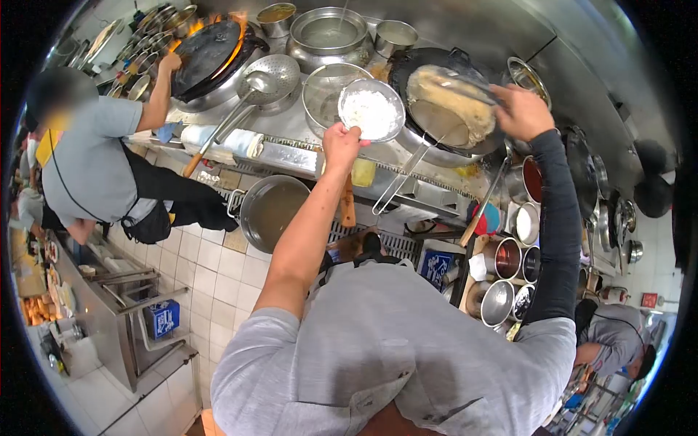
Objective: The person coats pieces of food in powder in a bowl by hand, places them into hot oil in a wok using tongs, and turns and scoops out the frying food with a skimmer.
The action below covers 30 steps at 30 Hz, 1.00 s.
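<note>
My left hand (pixel 343 147) grips the rim of a metal bowl (pixel 399 120) holding white powder or batter. It is held near the wok's left side, above a round mesh strainer (pixel 318 81). Over the wok (pixel 398 71) is my right hand (pixel 523 112), closed on a long grey utensil (pixel 469 89) that motion blurs, so its kind cannot be made out. Pale, foamy food (pixel 476 116) fills much of the wok. A wire skimmer (pixel 443 125) rests in the front of the wok, its handle (pixel 400 178) sticking out toward me.
A large pot of cloudy liquid (pixel 251 196) stands low to my left. Sauce containers (pixel 507 259) crowd the right side. A ladle (pixel 258 81) lies on a perforated strainer (pixel 280 69). At left, a co-worker (pixel 98 156) reaches to another wok (pixel 207 54) with flames around it.
</note>
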Tool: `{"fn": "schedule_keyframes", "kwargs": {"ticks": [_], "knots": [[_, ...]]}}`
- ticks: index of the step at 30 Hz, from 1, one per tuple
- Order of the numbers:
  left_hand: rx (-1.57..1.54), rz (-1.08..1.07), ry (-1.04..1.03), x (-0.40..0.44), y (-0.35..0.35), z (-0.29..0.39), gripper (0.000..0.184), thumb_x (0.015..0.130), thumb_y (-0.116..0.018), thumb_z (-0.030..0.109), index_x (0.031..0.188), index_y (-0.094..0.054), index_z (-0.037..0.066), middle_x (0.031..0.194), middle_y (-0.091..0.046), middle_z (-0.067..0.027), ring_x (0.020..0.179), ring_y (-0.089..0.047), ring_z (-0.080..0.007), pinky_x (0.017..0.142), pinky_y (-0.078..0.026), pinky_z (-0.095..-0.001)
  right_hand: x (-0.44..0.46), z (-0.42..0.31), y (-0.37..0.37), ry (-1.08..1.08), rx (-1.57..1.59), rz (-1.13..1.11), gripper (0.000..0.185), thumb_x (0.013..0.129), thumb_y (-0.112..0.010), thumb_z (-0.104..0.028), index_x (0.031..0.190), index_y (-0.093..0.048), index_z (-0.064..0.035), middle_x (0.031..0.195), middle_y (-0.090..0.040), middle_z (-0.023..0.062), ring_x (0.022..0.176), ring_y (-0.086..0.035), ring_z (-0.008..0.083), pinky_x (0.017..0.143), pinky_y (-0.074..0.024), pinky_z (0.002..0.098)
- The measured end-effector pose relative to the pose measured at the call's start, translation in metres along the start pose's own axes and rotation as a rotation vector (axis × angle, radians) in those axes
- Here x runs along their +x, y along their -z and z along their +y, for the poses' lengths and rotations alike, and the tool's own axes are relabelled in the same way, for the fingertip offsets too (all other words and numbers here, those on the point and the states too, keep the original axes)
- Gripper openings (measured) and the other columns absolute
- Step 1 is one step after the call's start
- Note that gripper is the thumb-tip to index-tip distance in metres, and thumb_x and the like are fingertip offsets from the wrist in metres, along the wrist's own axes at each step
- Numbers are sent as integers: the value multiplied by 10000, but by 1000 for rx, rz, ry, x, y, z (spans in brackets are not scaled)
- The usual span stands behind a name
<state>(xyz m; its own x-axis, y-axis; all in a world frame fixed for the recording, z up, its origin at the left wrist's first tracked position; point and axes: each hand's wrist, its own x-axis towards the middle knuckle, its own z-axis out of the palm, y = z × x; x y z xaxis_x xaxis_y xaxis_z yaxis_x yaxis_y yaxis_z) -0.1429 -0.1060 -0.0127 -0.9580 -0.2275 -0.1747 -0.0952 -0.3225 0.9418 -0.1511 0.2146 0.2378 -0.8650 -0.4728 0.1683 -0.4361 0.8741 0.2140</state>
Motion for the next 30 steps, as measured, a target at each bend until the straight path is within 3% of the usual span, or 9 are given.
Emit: {"fn": "schedule_keyframes", "kwargs": {"ticks": [4, 8, 13, 17, 20, 30], "knots": [[90, -80, -60, -8, -3, 3, 166, 818, -602, 0, 680, -511, 9, 693, -576, -60, 564, -604, -135, 537, -590, -281, 19, -76, 7, 104, -70, -128, 317, 770, -649, -192, 1057, -670, -59, 949, -668, 184, 844, -674, 347, 758, -546, 458], [118, -115, -87, -14, -6, 4, 151, 808, -606, 18, 680, -527, 3, 664, -555, -46, 554, -608, -133, 533, -586, -281, 31, -91, -6, 170, -187, -207, 238, 761, -646, -175, 968, -667, -59, 907, -668, 177, 816, -681, 336, 730, -554, 451], [135, -106, -41, -11, -7, 4, 178, 803, -605, 15, 656, -505, 8, 668, -556, -47, 560, -615, -145, 535, -587, -287, 12, -79, 34, 159, -133, -63, 303, 791, -630, -143, 1084, -669, -77, 881, -660, 125, 772, -676, 327, 687, -543, 457], [34, -131, -21, -11, -27, 13, 186, 811, -603, 5, 654, -504, 13, 674, -556, -45, 565, -616, -154, 541, -588, -285, -3, -54, 64, 119, -107, 23, 354, 814, -641, -162, 1156, -656, -73, 890, -637, 137, 778, -654, 347, 690, -536, 453], [-113, -168, -8, -2, -47, 7, 190, 819, -605, -7, 662, -501, 16, 686, -557, -51, 575, -611, -156, 548, -591, -285, -13, -32, 83, 81, -121, 100, 352, 826, -632, -153, 1166, -652, -67, 885, -628, 139, 782, -648, 349, 694, -533, 453], [-130, -198, 80, 18, -116, -8, 158, 826, -611, -11, 707, -510, 10, 750, -583, -70, 621, -623, -168, 552, -588, -277, -32, 69, 109, -148, -100, 253, 360, 867, -641, -202, 1216, -656, -114, 854, -627, 131, 738, -616, 321, 709, -490, 419]]}}
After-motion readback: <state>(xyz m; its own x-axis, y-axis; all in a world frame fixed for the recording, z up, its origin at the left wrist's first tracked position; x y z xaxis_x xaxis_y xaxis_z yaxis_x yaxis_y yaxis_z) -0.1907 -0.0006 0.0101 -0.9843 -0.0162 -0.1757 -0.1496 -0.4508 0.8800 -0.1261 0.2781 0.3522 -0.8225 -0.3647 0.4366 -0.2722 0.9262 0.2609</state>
